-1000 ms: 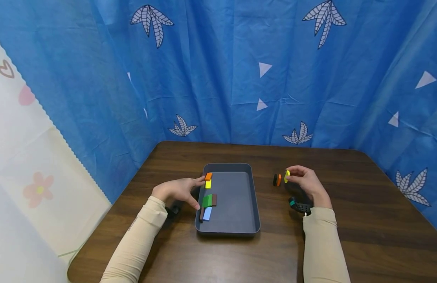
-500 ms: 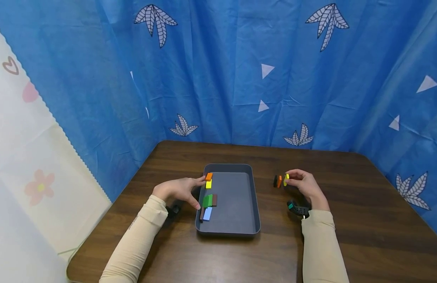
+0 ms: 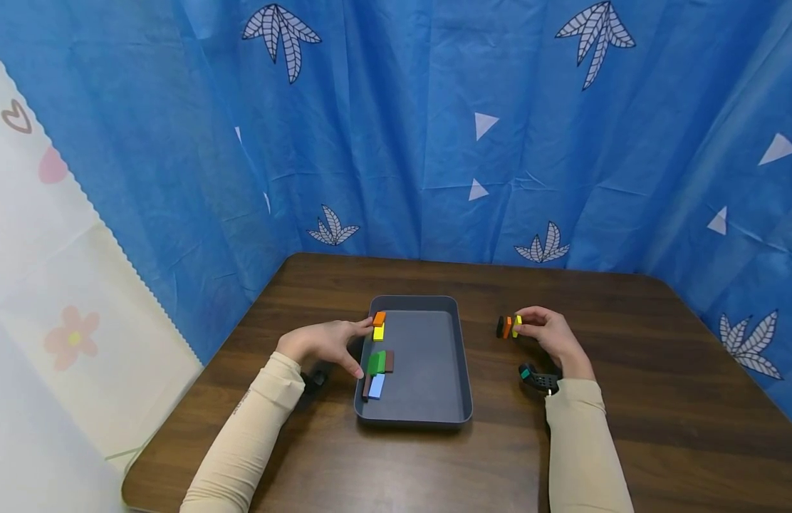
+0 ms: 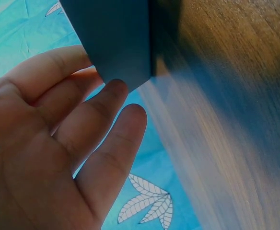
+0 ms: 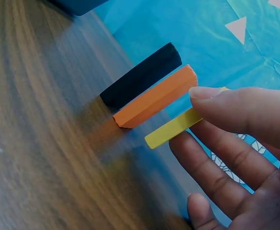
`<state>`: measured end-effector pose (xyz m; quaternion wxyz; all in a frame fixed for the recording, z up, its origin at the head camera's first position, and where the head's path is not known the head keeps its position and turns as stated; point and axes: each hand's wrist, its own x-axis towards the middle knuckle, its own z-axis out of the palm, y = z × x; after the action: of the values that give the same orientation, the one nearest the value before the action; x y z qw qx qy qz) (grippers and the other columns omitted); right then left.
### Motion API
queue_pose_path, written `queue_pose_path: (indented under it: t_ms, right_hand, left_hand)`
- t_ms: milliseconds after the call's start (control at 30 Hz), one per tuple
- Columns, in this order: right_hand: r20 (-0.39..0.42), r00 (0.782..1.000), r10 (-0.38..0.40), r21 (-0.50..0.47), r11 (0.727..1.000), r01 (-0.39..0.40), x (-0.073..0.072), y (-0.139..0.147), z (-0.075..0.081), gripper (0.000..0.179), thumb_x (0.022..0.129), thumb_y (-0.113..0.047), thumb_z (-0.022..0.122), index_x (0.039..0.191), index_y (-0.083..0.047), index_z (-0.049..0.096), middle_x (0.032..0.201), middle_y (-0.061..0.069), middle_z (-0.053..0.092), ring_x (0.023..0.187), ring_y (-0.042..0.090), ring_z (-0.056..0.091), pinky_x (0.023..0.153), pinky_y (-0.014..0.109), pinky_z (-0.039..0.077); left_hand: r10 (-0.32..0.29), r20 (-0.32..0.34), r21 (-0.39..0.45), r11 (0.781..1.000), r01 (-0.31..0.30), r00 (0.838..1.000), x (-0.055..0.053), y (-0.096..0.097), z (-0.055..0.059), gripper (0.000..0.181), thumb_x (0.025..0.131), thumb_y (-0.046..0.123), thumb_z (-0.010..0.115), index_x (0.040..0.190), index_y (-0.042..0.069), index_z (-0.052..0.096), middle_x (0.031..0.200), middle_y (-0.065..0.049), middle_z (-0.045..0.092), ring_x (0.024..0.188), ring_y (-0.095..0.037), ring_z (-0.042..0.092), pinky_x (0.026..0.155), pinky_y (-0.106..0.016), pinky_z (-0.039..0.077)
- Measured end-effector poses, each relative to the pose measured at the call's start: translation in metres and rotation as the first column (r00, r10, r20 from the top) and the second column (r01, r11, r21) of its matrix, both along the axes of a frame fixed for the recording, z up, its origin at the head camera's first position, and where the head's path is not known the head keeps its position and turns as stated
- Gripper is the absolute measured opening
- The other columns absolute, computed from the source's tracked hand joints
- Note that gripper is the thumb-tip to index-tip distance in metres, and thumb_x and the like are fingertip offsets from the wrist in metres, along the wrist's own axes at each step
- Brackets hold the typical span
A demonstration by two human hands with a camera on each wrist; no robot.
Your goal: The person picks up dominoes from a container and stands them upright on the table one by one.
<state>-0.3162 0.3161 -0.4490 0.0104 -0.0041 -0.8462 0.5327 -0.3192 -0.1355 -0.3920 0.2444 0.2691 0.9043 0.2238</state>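
My right hand [image 3: 553,338] pinches a small yellow block [image 5: 171,129] between thumb and fingers, holding it upright. Just left of it, an orange block [image 5: 157,98] and a black block [image 5: 142,74] stand on edge in a row, with narrow gaps between them. Whether the yellow block's lower end touches the table cannot be made out. At the left side of the dark grey tray [image 3: 428,377], my left hand [image 3: 328,343] has its fingers spread. Its fingertips touch the tray's wall in the left wrist view [image 4: 118,43].
Along the tray's left side lie an orange block [image 3: 379,318], a yellow block [image 3: 379,333], a green block [image 3: 376,363], a brown block [image 3: 389,361], a dark brown block [image 3: 367,388] and a light blue block [image 3: 376,386]. A blue curtain [image 3: 396,142] hangs behind the wooden table [image 3: 434,470].
My right hand has moved slightly left and down, bringing the yellow block closer to the standing orange one. My left hand has stayed at the tray's side.
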Motion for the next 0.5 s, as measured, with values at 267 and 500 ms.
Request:
queue_pose_path:
  t_ms: [267,500]
  right_hand:
    - [0.007,1.000,-0.004,0.019,1.000,0.004,-0.0015,-0.0006,-0.0033,0.035,0.094,-0.007,0.068,0.127,0.004,0.059,0.122,0.020,0.062,0.098,0.022,0.057,0.081,0.020,0.050]
    - [0.014,1.000,-0.007,0.015,1.000,0.006,-0.0016,-0.0024,-0.0032,0.035,0.094,-0.007,0.068,0.126,0.004,0.059,0.121,0.018,0.063,0.098,0.020,0.058,0.082,0.018,0.051]
  left_hand:
    - [0.010,0.007,0.002,1.000,-0.010,1.000,-0.0006,-0.0001,-0.0013,0.103,0.075,0.037,0.088,0.158,0.014,0.032,0.169,-0.001,0.017,0.152,-0.034,0.026,0.118,-0.057,0.033]
    - [0.005,0.005,-0.006,1.000,-0.005,1.000,-0.0017,-0.0005,-0.0015,0.103,0.075,0.038,0.088,0.158,0.015,0.031,0.169,0.000,0.016,0.153,-0.033,0.025,0.119,-0.056,0.032]
